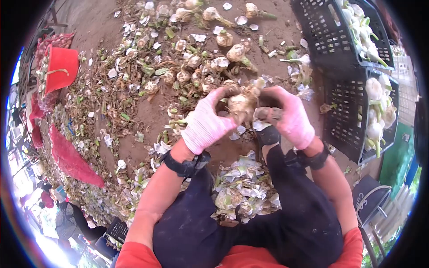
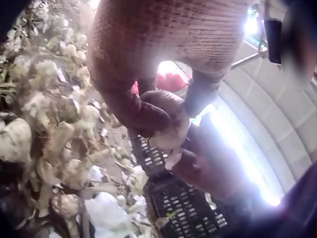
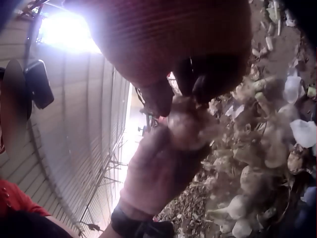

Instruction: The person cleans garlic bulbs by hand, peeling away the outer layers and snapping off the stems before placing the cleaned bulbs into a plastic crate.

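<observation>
A garlic bulb [image 1: 240, 103] is held up between both hands over the dirt floor, in front of the knees. My left hand [image 1: 210, 118], in a pink glove with dirt-darkened fingertips, grips the bulb from the left with curled fingers and thumb. On the other side my right hand [image 1: 288, 116], gloved alike, has its fingers and thumb bent in at the bulb. In the left wrist view the bulb [image 2: 171, 106] looks pale and smooth, and a flap of peel [image 2: 173, 159] hangs from it by the right fingers. The right wrist view shows the bulb [image 3: 187, 126] blurred.
Untrimmed garlic bulbs [image 1: 237, 52] lie ahead amid stalks and peel. Two black crates [image 1: 342, 114] with white garlic stand at the right. A peel heap [image 1: 243, 190] lies between the legs. At the left are a red bucket [image 1: 61, 67] and a red mesh sack [image 1: 71, 156].
</observation>
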